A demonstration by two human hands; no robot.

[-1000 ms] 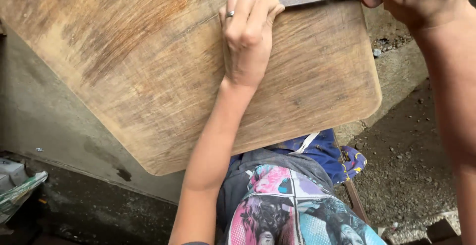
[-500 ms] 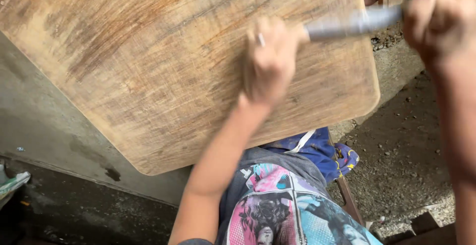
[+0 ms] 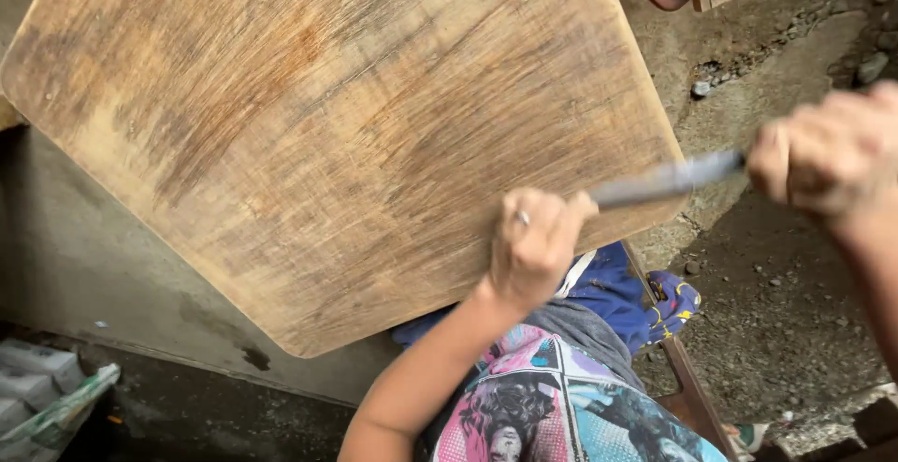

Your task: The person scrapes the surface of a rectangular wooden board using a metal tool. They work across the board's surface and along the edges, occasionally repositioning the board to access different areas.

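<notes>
Left hand [image 3: 535,247], ring on finger, curled in clenched grip at near edge of large worn brown wooden board [image 3: 346,144], steadying it. Right hand [image 3: 828,155] in fist around handle of grey metal knife [image 3: 669,180]; blurred blade tip meets left fingers, apparently scraping board.

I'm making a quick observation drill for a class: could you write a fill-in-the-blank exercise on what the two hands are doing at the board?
1. The right hand holds a ____ whose blade points toward the other hand.
2. The left hand rests on the ____ edge of the wooden board.
3. A ____ sits on one finger of the left hand.
4. The ground beside the board is bare ____.

Missing words: knife; near; ring; dirt
</notes>
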